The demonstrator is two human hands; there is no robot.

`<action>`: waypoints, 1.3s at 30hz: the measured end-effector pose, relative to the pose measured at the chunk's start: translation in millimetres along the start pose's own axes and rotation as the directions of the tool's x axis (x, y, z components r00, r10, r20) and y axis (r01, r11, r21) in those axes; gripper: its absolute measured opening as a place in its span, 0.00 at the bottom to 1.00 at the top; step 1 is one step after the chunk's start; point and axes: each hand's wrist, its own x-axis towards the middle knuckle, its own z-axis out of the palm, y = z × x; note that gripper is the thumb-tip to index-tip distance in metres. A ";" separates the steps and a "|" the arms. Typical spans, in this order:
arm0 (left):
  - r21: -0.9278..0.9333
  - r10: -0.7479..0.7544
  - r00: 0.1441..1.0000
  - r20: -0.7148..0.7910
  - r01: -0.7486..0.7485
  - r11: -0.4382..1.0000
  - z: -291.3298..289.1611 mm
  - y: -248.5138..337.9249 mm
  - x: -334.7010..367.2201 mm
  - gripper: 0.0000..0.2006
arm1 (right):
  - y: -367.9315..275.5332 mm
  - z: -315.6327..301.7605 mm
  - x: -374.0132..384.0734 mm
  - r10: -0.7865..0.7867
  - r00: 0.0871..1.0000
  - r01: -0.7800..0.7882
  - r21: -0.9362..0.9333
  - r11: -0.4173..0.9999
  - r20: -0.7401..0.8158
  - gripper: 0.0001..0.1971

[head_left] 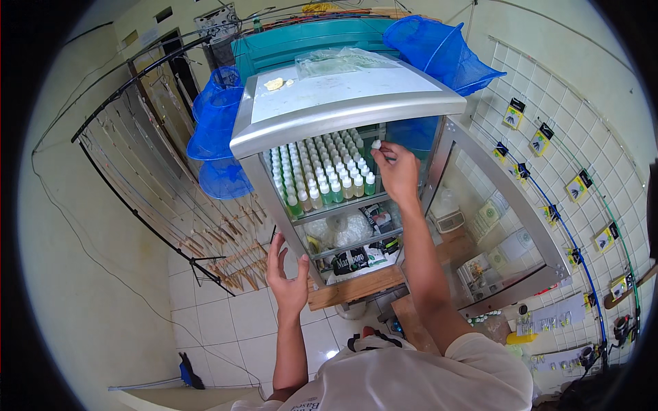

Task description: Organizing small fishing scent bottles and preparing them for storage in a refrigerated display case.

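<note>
Inside the top shelf of the glass display cabinet, at its right-hand end beside the open glass door, the right hand pinches a small white-capped bottle between thumb and fingertips, the fingers closed together on its cap end; the bottle's body is mostly hidden by the hand, so the exact hold on it cannot be told. It sits just beside the packed rows of small bottles, clear-bodied with greenish liquid and white caps, which stand upright and close together across the shelf. Judging from its size, the bottle should be very light, its plastic body stiff enough for a firm pinch yet smooth and likely a little slippery, so the ridged cap or the shoulder just under it looks the surest place to take hold. The neighbours stand so tightly that a careless nudge could topple several. The left hand hangs well below, in front of the lower shelves with their bagged goods, fingers spread apart and slightly curled, holding nothing and touching nothing that can be seen
</note>
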 end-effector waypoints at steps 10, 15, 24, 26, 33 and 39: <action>-0.005 0.016 1.000 -0.007 -0.016 1.000 -1.9 -0.5 7.0 0.33 | 17.1 14.5 19.2 0.110 0.965 -0.070 -0.171 0.983 0.237 0.15; -0.010 0.025 0.999 0.023 -0.024 1.000 -6.1 -6.4 7.4 0.32 | 27.8 14.7 19.1 0.058 0.967 -0.013 -0.181 0.983 0.249 0.15; -0.047 0.061 0.998 0.018 -0.060 0.997 -9.3 2.2 3.1 0.32 | 16.1 -12.7 -0.8 0.032 0.979 -0.023 -0.046 0.999 0.200 0.17; -0.077 0.077 0.997 -0.004 -0.077 0.994 -8.8 5.2 -1.5 0.32 | -0.7 -27.3 -19.2 0.058 0.990 -0.086 0.223 0.971 0.125 0.17; -0.095 0.145 0.989 0.017 -0.143 0.985 -5.5 17.1 -30.5 0.29 | -68.5 -80.4 -120.0 0.094 0.982 -0.166 0.520 0.838 0.163 0.19; -0.216 0.115 0.973 0.198 -0.071 0.974 3.8 28.3 -69.3 0.23 | -82.7 -150.6 -188.5 0.007 0.983 -0.091 0.458 0.884 0.181 0.15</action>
